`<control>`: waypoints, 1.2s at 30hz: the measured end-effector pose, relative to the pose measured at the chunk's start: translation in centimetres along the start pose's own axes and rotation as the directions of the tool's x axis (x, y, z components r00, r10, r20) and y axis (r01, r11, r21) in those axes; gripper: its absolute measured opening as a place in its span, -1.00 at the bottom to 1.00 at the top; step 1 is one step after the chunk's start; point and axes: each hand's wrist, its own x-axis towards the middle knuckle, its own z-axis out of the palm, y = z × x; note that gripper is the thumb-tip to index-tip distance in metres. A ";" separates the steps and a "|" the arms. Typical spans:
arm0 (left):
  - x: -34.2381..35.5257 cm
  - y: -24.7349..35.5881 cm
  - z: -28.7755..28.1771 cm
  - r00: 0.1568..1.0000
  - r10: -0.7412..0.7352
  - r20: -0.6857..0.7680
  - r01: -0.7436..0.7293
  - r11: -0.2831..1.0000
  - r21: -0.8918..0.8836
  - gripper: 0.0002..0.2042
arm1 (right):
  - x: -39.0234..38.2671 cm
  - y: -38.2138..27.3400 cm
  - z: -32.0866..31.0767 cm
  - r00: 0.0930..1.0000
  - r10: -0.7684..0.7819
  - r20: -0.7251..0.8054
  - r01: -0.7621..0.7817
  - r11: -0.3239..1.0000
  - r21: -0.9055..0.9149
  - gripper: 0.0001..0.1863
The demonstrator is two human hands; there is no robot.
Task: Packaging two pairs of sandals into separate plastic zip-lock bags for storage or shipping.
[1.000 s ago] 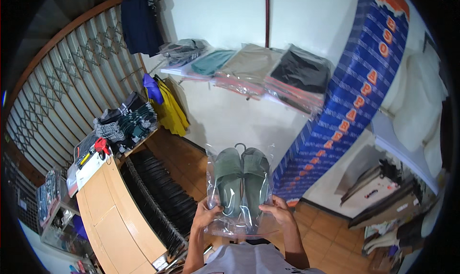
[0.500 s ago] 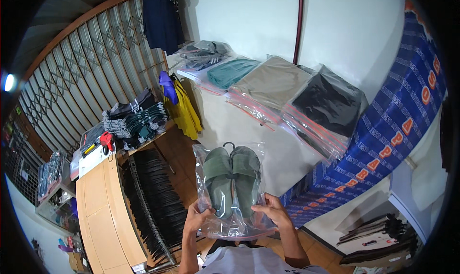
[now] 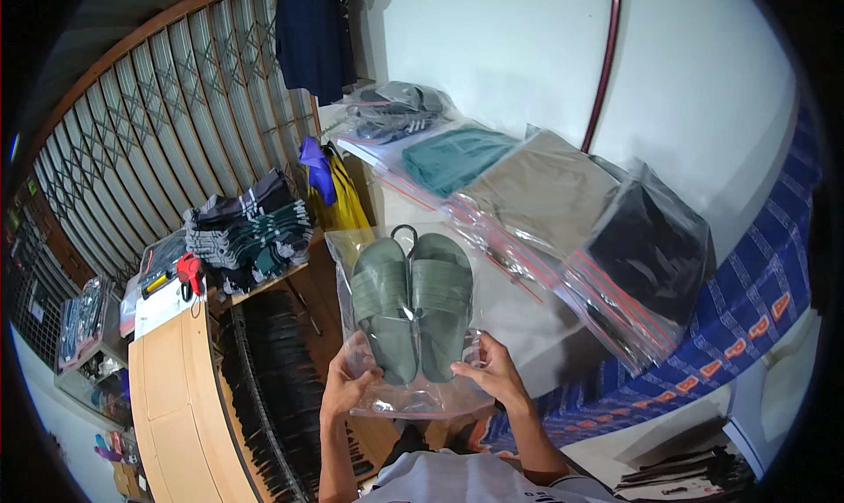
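Note:
A pair of olive-green slide sandals (image 3: 411, 305) lies side by side inside a clear plastic bag (image 3: 413, 404), held up in front of my body. A black hook (image 3: 403, 230) sticks up between the two toe ends. My left hand (image 3: 345, 380) pinches the bag's lower left side, its thumb by the left heel. At the lower right, my right hand (image 3: 492, 371) grips the bag, thumb by the right heel. Beyond the sandals, a white table (image 3: 527, 349) carries bagged folded clothes: a teal one (image 3: 457, 158), a beige one (image 3: 541, 191) and a black one (image 3: 655, 248).
Bagged dark items (image 3: 397, 107) sit at the table's far left end. Left of me are a light wooden counter (image 3: 171, 406), a rack of black hangers (image 3: 272, 380), a sock pile (image 3: 246, 235) and a red tape dispenser (image 3: 189, 273). A blue printed cloth (image 3: 747, 301) drapes the table's right side.
The bagged sandals have come up and slightly left in view, tilting more toward me. Both hands keep their hold. The view has shifted, so the table's clothes appear lower and further right.

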 end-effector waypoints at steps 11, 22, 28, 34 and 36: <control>15.4 1.5 -8.4 0.994 0.108 0.023 -0.103 0.983 -0.155 -0.51 | 16.3 -4.5 6.1 0.947 -0.309 -0.085 0.289 0.939 -0.188 -0.50; 22.1 6.6 -13.0 0.985 0.155 -0.076 -0.168 0.964 -0.208 -0.29 | 25.7 -9.4 10.7 0.832 -0.537 -0.139 0.447 0.797 -0.407 -0.60; 28.9 10.8 -15.0 0.955 0.279 -0.101 -0.295 0.930 -0.219 -0.34 | 31.4 -14.3 10.8 0.670 -0.730 -0.138 0.593 0.637 -0.493 -0.61; 37.5 17.1 -14.5 0.858 0.498 -0.126 -0.514 0.821 -0.248 -0.50 | 37.7 -19.5 10.0 0.502 -0.831 -0.239 0.704 0.553 -0.445 -0.57; 40.3 18.2 -14.9 0.843 0.523 -0.129 -0.537 0.796 -0.280 -0.53 | 39.5 -20.3 9.4 0.497 -0.833 -0.242 0.734 0.553 -0.395 -0.49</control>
